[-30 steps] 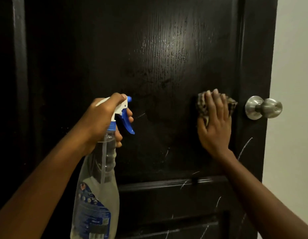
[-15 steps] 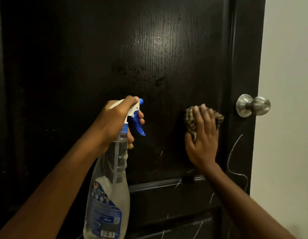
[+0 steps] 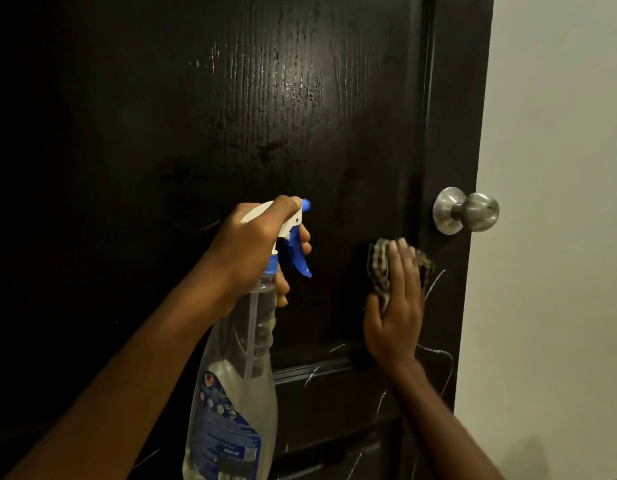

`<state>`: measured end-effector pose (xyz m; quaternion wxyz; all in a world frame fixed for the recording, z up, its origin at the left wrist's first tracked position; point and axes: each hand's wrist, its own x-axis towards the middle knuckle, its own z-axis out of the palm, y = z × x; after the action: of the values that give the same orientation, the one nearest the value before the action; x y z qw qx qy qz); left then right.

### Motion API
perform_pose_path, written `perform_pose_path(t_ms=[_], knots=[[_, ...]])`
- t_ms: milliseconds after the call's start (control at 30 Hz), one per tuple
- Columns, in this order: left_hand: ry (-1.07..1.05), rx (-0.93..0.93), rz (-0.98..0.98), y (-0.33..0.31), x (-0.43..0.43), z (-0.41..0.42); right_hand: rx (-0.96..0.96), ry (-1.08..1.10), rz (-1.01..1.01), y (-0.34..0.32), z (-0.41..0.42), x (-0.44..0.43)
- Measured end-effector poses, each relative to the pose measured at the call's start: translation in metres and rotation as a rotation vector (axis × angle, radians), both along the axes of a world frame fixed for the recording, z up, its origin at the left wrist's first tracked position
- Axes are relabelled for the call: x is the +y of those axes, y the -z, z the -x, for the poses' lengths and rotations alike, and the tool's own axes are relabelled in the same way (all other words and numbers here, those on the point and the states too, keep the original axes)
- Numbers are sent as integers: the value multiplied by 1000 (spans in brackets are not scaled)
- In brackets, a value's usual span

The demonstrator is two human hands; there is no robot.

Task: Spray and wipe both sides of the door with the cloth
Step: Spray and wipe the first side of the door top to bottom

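The right hand (image 3: 395, 306) lies flat with straight fingers, pressing the checked cloth (image 3: 378, 268) against the door (image 3: 196, 116) near its right edge, just below and left of the knob (image 3: 468, 211). Only the upper part of the cloth shows past the fingertips, and it is bunched rather than spread. Since no finger curls round it, pressure alone holds the cloth, so a lighter push or a quick stroke could let it slip out and drop, or leave bare fingers smearing the wet panel. A wide sweep to the right could knock the knuckles on the knob. White scribble marks (image 3: 435, 282) run beside and below this hand. A bunched cloth may skip over them, and I cannot tell whether they are chalk that will wipe off or scratches that will not. The left hand (image 3: 251, 251) grips the neck of the spray bottle (image 3: 238, 393), fingers curled behind the blue trigger (image 3: 298, 258), with the nozzle aimed at the door left of the cloth. The bottle hangs tilted, so if the liquid is low the tube might draw air and sputter. If the aim drifts right, a squeeze could wet the right hand or reach the pale wall (image 3: 559, 168) past the door's edge. Higher up, the panel glistens with droplets in the grain. Left unwiped, they will likely run down and pool on the moulding (image 3: 310, 370) below. The door's other side is out of view.
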<state>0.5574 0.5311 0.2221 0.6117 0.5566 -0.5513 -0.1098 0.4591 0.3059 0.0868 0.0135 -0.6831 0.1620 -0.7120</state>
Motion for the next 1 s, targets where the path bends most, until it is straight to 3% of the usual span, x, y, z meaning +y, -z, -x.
perform_pose_path(t_ms=[167, 467, 567, 800, 1000], knots=[[7, -26, -14, 4, -11, 7, 13, -32, -22, 34, 5, -1], [58, -2, 2, 5, -25, 18, -57, -19, -14, -110, 0, -7], [57, 5, 0, 8, -26, 19, -63, -19, -11, -88, -3, -5], [57, -12, -27, 13, -28, 20, -90, -69, -81, 34, 4, -9], [73, -9, -16, 10, -29, 18, -185, -49, 1, -41, 6, -23]])
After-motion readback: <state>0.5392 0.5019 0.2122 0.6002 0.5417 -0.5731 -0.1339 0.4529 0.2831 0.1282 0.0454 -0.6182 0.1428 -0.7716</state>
